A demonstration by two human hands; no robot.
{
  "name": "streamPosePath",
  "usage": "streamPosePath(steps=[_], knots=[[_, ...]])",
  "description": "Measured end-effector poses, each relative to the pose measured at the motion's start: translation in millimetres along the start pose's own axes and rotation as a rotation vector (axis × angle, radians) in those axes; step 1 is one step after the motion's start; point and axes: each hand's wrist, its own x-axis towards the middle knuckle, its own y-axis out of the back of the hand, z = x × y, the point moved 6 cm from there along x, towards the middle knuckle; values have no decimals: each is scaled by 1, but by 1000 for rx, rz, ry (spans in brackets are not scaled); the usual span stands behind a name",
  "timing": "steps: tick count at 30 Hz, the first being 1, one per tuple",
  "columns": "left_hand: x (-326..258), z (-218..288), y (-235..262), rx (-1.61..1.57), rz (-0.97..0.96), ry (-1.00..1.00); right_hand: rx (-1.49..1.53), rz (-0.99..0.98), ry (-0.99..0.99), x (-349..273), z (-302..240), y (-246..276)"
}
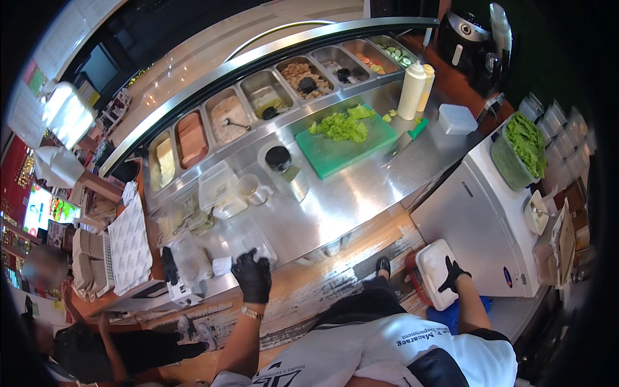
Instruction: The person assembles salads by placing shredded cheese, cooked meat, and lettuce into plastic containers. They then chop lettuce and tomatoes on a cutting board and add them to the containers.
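Note:
My left hand (252,277), in a black glove with a watch at the wrist, is at the counter's front edge. Its bent fingers close on the near side of a clear plastic container (248,237); the thumb's grip is partly hidden. Off to the right, my right hand (454,277), also black-gloved, lies with spread fingers across a white rectangular lid or tub (436,261). That white piece sits low beside the steel fridge, above something red and something blue. Beside my left hand are a white paper piece (222,266) and clear plastic tubs (191,257).
Steel pans (227,116) of fillings line the counter's back. Chopped lettuce (348,125) lies on a green cutting board (325,166), near a green-handled knife (412,134) and squeeze bottles (411,90). A lettuce tub (509,161) tops the fridge (467,219). Another person (84,348) stands left.

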Motion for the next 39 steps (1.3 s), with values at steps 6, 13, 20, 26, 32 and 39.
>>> streamPosePath(steps=[6,13,20,26,32,39], knots=[[10,93,-36,51,-115,163,86,96,146,66,1,130],[66,191,-13,34,-264,417,41,156,886,73,-143,341],[315,232,-135,-379,-179,30,-69,716,1044,91,-280,503],[401,214,-228,-212,-455,23,-225,702,907,133,-346,504],[429,229,-278,-1195,-278,4,168,665,1275,140,-406,489],[424,244,-274,-700,-127,-18,522,455,1355,169,-451,472]])
